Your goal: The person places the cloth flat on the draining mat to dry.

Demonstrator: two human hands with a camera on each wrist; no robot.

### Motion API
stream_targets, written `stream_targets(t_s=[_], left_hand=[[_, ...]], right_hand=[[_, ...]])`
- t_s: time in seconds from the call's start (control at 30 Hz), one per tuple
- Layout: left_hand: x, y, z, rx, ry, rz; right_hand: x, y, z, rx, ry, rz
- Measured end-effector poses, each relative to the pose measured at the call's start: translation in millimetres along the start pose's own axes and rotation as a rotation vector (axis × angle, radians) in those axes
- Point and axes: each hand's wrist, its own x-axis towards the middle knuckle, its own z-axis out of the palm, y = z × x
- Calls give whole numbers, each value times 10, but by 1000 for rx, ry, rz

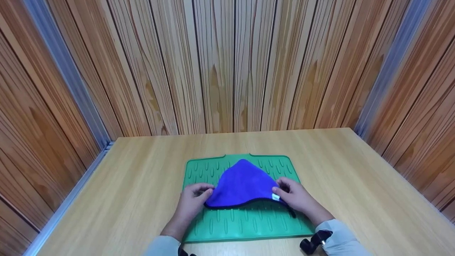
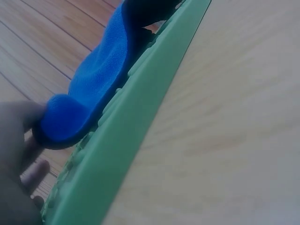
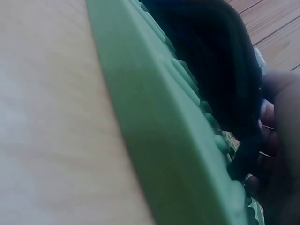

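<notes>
1. Lying across the lower middle of the head view, the blue cloth [image 1: 245, 183] is spread into a dome shape over the mat, its black border [image 1: 227, 207] facing the bottom of the frame, within reach of both hands
2. At the cloth's left corner, the left hand [image 1: 191, 203] pinches the fabric between thumb and fingers, probably so that end cannot slip or fold under
3. At the right end, the right hand [image 1: 295, 195] is clamped on the cloth, thumb by the white label [image 1: 275, 196]; a matching hold on each side likely spreads the border between them, and the right wrist view shows a dark hollow beneath the fabric
4. Below the right hand, a short dark end [image 1: 292, 214] hangs loose; whether it is cord or trim I cannot tell
5. Under everything sits the green mat [image 1: 241, 227], its raised ridges perhaps giving the cloth some grip
6. Around the mat spreads the table [image 1: 135, 185], bounded by the panelled wall [image 1: 234, 71] across the upper frame
</notes>
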Motion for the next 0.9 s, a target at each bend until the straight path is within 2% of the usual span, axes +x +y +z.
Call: stream_targets(t_s=[0.1,0.23,0.3,0.37,0.43,0.5,0.57,0.63,0.73,0.8,0.9], left_hand=[[-10,18,0,-52,73,-12],[-10,52,-13,-129,195,15],[-8,66,-26,-157,252,38],[-10,76,-39,-170,279,44],[-11,72,-48,-150,259,18],[-10,59,-52,-84,194,-36],[-11,39,-46,42,110,-81],[-13,25,-37,162,45,-81],[-20,12,-22,289,16,-22],[-20,10,-13,305,20,20],[-20,8,3,296,32,48]], right_hand=[[-3,-15,-17,32,52,27],[-13,-51,-68,91,131,45],[-15,-60,-92,136,153,11],[-18,-49,-113,176,142,-49],[-20,-20,-129,212,75,-127],[-22,19,-143,208,-30,-210],[-16,43,-153,197,-144,-262],[-8,42,-157,164,-233,-269],[6,-9,-152,115,-283,-173],[13,-58,-144,112,-274,-65],[11,-138,-132,155,-220,77]])
